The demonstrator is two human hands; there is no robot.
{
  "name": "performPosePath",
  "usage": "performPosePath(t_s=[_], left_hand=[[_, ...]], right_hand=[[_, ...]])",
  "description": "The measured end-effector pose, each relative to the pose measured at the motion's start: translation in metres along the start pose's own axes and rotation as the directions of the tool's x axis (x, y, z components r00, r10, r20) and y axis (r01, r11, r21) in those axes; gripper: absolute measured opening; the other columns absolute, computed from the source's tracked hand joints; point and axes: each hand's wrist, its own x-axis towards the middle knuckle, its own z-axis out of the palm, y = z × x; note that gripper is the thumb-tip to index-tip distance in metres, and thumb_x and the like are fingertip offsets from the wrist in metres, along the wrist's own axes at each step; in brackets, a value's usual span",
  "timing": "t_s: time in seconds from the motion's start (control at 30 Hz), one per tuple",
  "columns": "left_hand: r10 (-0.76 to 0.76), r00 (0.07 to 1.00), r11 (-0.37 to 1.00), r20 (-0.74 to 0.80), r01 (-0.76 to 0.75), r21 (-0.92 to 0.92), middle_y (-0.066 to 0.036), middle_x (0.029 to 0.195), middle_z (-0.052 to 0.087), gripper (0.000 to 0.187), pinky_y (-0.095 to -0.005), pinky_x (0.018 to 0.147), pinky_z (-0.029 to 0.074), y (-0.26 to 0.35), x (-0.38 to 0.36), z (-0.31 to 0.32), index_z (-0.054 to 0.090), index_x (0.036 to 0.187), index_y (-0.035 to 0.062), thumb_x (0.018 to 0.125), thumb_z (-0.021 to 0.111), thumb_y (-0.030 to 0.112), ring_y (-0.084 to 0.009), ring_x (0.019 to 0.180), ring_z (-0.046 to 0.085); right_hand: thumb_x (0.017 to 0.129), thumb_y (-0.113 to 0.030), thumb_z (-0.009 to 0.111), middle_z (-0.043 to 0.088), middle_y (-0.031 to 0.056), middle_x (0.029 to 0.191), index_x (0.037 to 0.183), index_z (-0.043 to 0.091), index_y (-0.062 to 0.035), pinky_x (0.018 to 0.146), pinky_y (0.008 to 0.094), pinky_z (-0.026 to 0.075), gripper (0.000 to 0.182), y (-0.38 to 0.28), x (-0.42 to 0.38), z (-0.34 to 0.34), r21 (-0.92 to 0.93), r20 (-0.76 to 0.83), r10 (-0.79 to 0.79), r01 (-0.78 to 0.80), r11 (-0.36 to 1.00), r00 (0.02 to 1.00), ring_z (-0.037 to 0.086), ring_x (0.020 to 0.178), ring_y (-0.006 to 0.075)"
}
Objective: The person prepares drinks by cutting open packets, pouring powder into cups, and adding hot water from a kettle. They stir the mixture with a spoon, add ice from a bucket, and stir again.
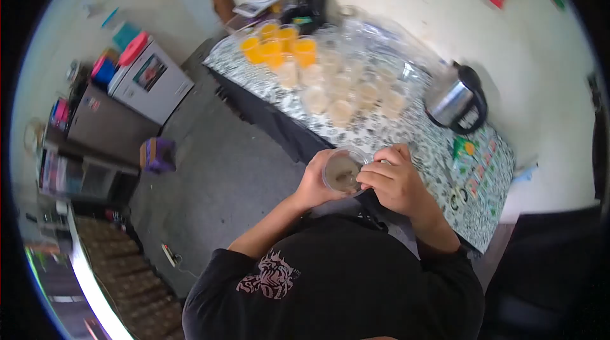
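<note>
My left hand (314,182) is wrapped round the side of a clear plastic cup (341,154), held in front of my body near the table's edge. Inside the cup is a greyish, cloudy content with a darker patch. My right hand (397,181) is closed, its fingertips pinched at the cup's right rim; whatever they hold, if anything, is too small to make out. Beyond my hands, several cups with a pale content (341,111) stand on the table, and several cups of orange liquid (271,51) are grouped at its far left.
The patterned tabletop (406,133) runs along the wall. On it are an electric kettle (456,99), a green packet (464,149), scissors (457,199), clear plastic bags (394,38), a black bag (311,6) and a kitchen scale (259,3). A purple box (157,154) sits on the floor.
</note>
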Motion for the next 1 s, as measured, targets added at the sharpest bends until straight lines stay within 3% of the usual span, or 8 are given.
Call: performPosePath(t_s=[0.1, 0.2, 0.3, 0.43, 0.53, 0.8, 0.87, 1.0], left_hand=[[0.082, 0.993, 0.979, -0.084, -0.064, 0.194, -0.011, 0.103, 0.058, 0.075, -0.0377, 0.086, 0.042, 0.006, -0.020, -0.066, 0.054, 0.112, 0.0031, 0.045, 0.085, 0.018, -0.0284, 0.097, 0.055], [0.048, 0.981, 0.970, -0.188, -0.001, 0.241, -0.010, 0.102, 0.060, 0.075, -0.0384, 0.086, 0.042, 0.007, -0.052, -0.129, 0.054, 0.111, 0.0036, 0.044, 0.084, 0.019, -0.0294, 0.097, 0.055], [0.025, 0.965, 0.958, -0.260, 0.050, 0.281, -0.010, 0.103, 0.060, 0.075, -0.0381, 0.086, 0.042, 0.010, -0.082, -0.182, 0.054, 0.111, 0.0043, 0.045, 0.083, 0.020, -0.0286, 0.098, 0.054], [-0.074, 0.907, 0.950, -0.415, 0.191, 0.249, -0.009, 0.106, 0.059, 0.074, -0.0382, 0.088, 0.041, 0.020, -0.119, -0.231, 0.054, 0.112, 0.0045, 0.046, 0.083, 0.020, -0.0275, 0.099, 0.054], [-0.096, 0.844, 0.936, -0.527, 0.257, 0.242, -0.009, 0.108, 0.059, 0.074, -0.0380, 0.089, 0.040, 0.027, -0.144, -0.261, 0.053, 0.113, 0.0045, 0.047, 0.083, 0.020, -0.0267, 0.101, 0.053], [-0.102, 0.661, 0.908, -0.743, 0.367, 0.202, -0.009, 0.111, 0.058, 0.074, -0.0371, 0.091, 0.040, 0.023, -0.184, -0.332, 0.052, 0.115, 0.0042, 0.051, 0.083, 0.023, -0.0258, 0.105, 0.052], [-0.105, 0.621, 0.889, -0.777, 0.409, 0.207, -0.009, 0.111, 0.058, 0.073, -0.0370, 0.091, 0.040, 0.020, -0.186, -0.353, 0.052, 0.115, 0.0041, 0.051, 0.083, 0.024, -0.0257, 0.105, 0.052], [-0.093, 0.572, 0.867, -0.815, 0.449, 0.216, -0.010, 0.113, 0.057, 0.073, -0.0370, 0.091, 0.041, 0.005, -0.179, -0.405, 0.053, 0.115, 0.0036, 0.052, 0.083, 0.023, -0.0259, 0.105, 0.053]], right_hand=[[0.065, -0.010, 0.068, 0.059, -0.0065, 0.083, 0.079, 0.061, -0.0129, 0.072, 0.0370, 0.031, 0.016, -0.030, 0.052, 0.046, -0.045, 0.054, -0.096, 0.098, 0.994, 0.994, 0.050, 0.081, 0.0162], [0.066, -0.008, 0.067, 0.059, -0.0069, 0.081, 0.078, 0.060, -0.0135, 0.071, 0.0371, 0.029, 0.016, -0.061, 0.098, 0.093, 0.063, 0.019, -0.155, 0.154, 0.986, 0.988, 0.049, 0.080, 0.0165], [0.062, -0.006, 0.066, 0.060, -0.0085, 0.077, 0.076, 0.061, -0.0154, 0.074, 0.0356, 0.028, 0.018, -0.093, 0.135, 0.136, 0.047, 0.024, -0.185, 0.184, 0.982, 0.982, 0.048, 0.080, 0.0171], [0.060, -0.006, 0.064, 0.060, -0.0105, 0.076, 0.074, 0.061, -0.0178, 0.077, 0.0365, 0.025, 0.019, -0.126, 0.171, 0.187, 0.067, -0.017, -0.268, 0.268, 0.961, 0.963, 0.047, 0.082, 0.0175], [0.068, -0.013, 0.066, 0.060, -0.0113, 0.079, 0.075, 0.060, -0.0203, 0.077, 0.0439, 0.019, 0.012, -0.147, 0.203, 0.206, 0.143, 0.043, -0.383, 0.374, 0.916, 0.923, 0.046, 0.088, 0.0156], [0.066, -0.012, 0.065, 0.059, -0.0123, 0.076, 0.075, 0.060, -0.0204, 0.077, 0.0427, 0.018, 0.014, -0.185, 0.285, 0.285, 0.244, 0.033, -0.534, 0.511, 0.824, 0.845, 0.046, 0.086, 0.0150], [0.065, -0.012, 0.066, 0.059, -0.0127, 0.077, 0.075, 0.060, -0.0206, 0.077, 0.0424, 0.018, 0.014, -0.188, 0.308, 0.307, 0.287, 0.081, -0.573, 0.531, 0.797, 0.816, 0.046, 0.085, 0.0150], [0.066, -0.014, 0.066, 0.059, -0.0126, 0.077, 0.075, 0.060, -0.0208, 0.077, 0.0429, 0.018, 0.013, -0.185, 0.361, 0.353, 0.348, 0.030, -0.611, 0.565, 0.748, 0.791, 0.046, 0.083, 0.0145]])
